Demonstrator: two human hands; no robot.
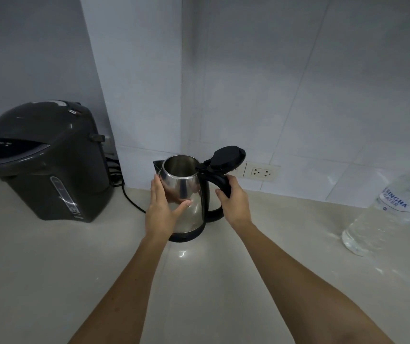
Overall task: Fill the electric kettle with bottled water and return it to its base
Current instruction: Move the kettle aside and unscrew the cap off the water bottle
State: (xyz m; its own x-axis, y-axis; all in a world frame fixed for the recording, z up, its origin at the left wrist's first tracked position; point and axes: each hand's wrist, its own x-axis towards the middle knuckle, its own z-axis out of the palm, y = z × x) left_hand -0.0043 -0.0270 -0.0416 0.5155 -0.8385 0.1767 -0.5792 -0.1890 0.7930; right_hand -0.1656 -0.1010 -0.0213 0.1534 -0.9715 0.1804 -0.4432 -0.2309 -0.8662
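A stainless-steel electric kettle [191, 194] stands on the pale counter near the wall corner, its black lid [228, 156] flipped up and its inside showing no water that I can make out. My right hand [233, 197] is wrapped around the black handle. My left hand [163, 207] lies flat against the kettle's left side, fingers spread over the steel. A black bottom ring [186, 236] shows under the kettle; whether this is the base I cannot tell. A large clear water bottle [392, 214] with a blue-lettered label stands at the right edge.
A dark grey hot-water dispenser [45, 162] stands at the left with a black cord [129, 197] trailing behind the kettle. A white wall socket [262, 172] sits low on the tiled wall. The counter [199, 281] stretches toward me.
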